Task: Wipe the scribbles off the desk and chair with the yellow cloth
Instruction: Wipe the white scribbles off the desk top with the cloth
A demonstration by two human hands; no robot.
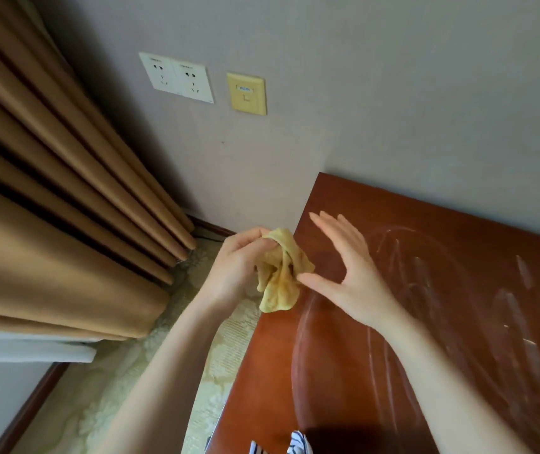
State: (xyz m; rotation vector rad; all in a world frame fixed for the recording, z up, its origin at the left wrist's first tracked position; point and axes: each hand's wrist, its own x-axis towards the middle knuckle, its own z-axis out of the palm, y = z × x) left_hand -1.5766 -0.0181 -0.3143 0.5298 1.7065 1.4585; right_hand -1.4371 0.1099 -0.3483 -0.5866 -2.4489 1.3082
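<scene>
Head view: my left hand (pixel 239 267) has the one yellow cloth (pixel 281 283) bunched in its fingers (pixel 255 239), dangling right at the desk's (pixel 334 388) left edge. My right hand (pixel 347 273) is spread open, thumb just touching the cloth. The scribbles (pixel 425 290) are off to the right, nearer my right hand. One desk, no chair in view.

A tan curtain (pixel 49 208) hung in heavy folds on the left, its hem near a pale patterned carpet (pixel 131 388). On the grey wall (pixel 360 77) sat a white double socket (pixel 177 78), and just beside it to the right a yellow plate (pixel 246 94). A dark baseboard (pixel 213 227) ran along the wall's foot. A striped fabric (pixel 295 445) showed at the bottom edge.
</scene>
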